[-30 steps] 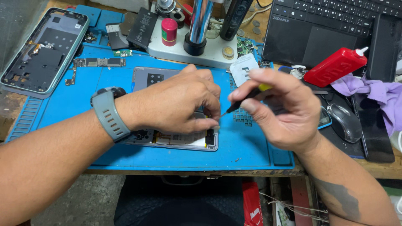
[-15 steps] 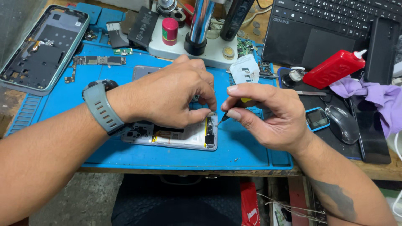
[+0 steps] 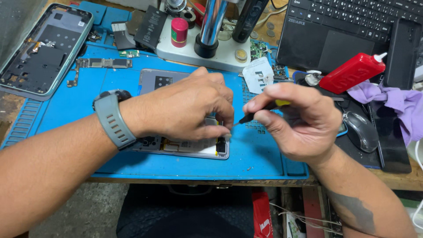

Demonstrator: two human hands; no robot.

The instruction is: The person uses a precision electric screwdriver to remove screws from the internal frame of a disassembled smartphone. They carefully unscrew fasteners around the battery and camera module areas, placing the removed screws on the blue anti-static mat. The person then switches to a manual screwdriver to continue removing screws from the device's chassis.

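opened grey smartphone with exposed internals (image 3: 189, 147) lies flat on the blue silicone work mat (image 3: 264, 154), long axis left to right. left hand (image 3: 185, 108) presses down on it, fingers curled over its right end. right hand (image 3: 299, 121) pinches a black-and-yellow screwdriver (image 3: 260, 112), tip pointing left at the phone's right end, just beside the left fingertips.

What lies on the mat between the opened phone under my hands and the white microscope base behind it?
In the head view, only bare blue mat separates the opened phone from the white microscope base; the left hand hides the phone's middle.
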